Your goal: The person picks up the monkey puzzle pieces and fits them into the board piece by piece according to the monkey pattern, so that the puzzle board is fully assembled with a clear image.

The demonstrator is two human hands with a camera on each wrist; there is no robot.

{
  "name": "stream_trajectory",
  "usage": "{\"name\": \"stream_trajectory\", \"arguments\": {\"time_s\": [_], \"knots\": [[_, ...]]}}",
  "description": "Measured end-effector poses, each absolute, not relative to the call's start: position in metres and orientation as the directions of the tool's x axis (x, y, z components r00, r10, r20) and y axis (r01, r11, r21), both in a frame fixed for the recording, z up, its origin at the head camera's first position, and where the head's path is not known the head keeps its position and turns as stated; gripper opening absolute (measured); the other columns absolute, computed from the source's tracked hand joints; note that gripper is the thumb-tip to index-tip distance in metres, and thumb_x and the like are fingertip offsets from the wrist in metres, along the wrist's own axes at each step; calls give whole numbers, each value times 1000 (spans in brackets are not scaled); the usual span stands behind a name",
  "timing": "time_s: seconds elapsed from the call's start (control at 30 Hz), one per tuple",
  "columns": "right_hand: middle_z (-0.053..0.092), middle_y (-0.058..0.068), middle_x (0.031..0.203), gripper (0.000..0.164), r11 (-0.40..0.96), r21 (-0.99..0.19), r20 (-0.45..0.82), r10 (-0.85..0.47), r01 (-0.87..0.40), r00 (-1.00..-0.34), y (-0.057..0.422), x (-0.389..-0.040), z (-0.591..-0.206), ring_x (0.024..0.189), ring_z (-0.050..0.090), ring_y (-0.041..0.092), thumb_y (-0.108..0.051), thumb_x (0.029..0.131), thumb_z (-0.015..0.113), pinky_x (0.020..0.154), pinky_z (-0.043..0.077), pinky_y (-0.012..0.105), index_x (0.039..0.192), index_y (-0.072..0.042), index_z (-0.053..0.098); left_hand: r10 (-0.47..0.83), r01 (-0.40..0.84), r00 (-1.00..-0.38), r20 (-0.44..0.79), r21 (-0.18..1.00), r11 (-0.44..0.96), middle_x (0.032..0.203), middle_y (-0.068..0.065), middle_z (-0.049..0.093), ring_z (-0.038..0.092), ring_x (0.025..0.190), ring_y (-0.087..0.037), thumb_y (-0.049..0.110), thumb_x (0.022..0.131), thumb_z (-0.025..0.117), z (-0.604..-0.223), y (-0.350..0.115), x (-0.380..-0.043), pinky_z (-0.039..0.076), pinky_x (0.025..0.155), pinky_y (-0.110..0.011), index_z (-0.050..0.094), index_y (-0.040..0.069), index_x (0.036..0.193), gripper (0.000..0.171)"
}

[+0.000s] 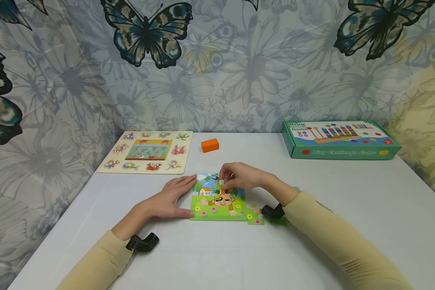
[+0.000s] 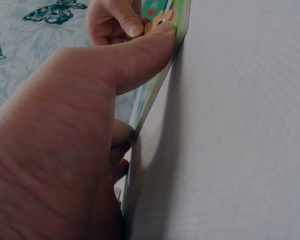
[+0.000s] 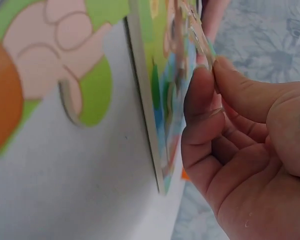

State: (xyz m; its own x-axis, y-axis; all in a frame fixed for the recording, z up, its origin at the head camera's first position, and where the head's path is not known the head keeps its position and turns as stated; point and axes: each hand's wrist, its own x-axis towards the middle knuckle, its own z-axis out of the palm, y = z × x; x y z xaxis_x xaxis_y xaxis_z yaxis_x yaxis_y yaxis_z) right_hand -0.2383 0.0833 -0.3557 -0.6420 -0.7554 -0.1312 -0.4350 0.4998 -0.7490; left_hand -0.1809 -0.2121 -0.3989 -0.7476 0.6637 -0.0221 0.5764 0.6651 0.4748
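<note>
A jigsaw puzzle [image 1: 222, 213] with a cartoon monkey, a small house and flowers lies flat in front of me. My left hand [image 1: 172, 197] rests along its left side, fingers spread, fingertips at the upper left edge and thumb at the lower left corner. Over the upper middle of the picture, my right hand [image 1: 244, 176] pinches a puzzle piece [image 3: 206, 47] between thumb and index finger, tilted up from the board in the right wrist view. Loose pieces [image 1: 255, 215] lie by the puzzle's right edge, partly hidden under the right wrist.
Behind to the left lies a wooden board [image 1: 112, 165] with sea-animal pictures. An orange block [image 1: 210, 145] sits at the back middle. A green Ring Challenge Game box [image 1: 340, 152] stands at the back right, near the patterned cloth [image 1: 253, 88] behind the table.
</note>
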Motion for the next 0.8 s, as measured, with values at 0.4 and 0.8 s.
{"name": "stream_trajectory", "arguments": {"time_s": [0.4,0.8], "knots": [[61,2,84,18,570,-668,-141,-727,-478,-672,73,-237,-358,75,55,14,-11,95,72,73,49,26,106,-3,61,663,571,-748,-29,479,666,167,-7,18,16,150,-34,55,86,72,-398,-211,-181,8,117,-58,26,3,160,102],[61,-2,92,24,544,-598,-118,-787,-589,-606,73,-225,-355,82,55,13,-19,90,80,77,50,25,105,-6,66,662,571,-749,-28,480,666,167,-6,18,15,151,-33,55,86,72,-401,-212,-182,8,118,-58,27,3,159,101]]}}
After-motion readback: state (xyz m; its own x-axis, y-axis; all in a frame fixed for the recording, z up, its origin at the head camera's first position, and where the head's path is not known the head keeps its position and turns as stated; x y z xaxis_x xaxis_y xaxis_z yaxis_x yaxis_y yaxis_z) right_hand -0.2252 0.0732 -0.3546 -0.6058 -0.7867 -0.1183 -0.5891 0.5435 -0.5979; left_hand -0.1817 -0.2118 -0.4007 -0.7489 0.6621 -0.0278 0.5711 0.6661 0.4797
